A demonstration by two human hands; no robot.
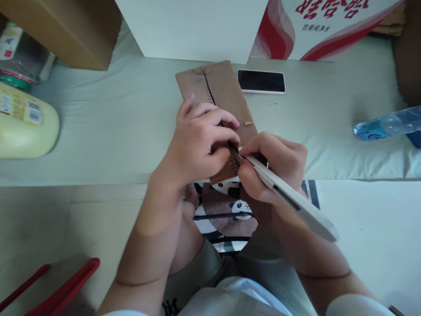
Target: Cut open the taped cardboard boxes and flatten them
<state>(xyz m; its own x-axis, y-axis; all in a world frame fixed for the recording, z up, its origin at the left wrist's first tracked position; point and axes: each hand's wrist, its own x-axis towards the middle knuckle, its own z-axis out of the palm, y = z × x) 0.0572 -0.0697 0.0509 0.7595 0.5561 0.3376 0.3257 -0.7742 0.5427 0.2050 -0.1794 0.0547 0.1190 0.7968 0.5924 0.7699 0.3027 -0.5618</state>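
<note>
A brown piece of folded cardboard [226, 85] lies at a slant on the pale green cloth, its near end at the table edge. A dark slit with short cross marks runs along its length. My left hand [204, 136] holds the cardboard down, fingers curled over it and thumb close to the slit. In my right hand [276, 162] is a white utility knife [292, 197], gripped near its front. Its tip meets the slit beside my left fingertips, and the handle points back toward my right forearm. The exact tip contact is partly hidden by fingers.
A phone [261, 81] lies just beyond the cardboard. White boxes [197, 28] stand behind, one with red print. At left are a yellow bottle [26, 120], a jar [24, 57] and a brown box [82, 35]; a plastic water bottle [388, 123] lies at right.
</note>
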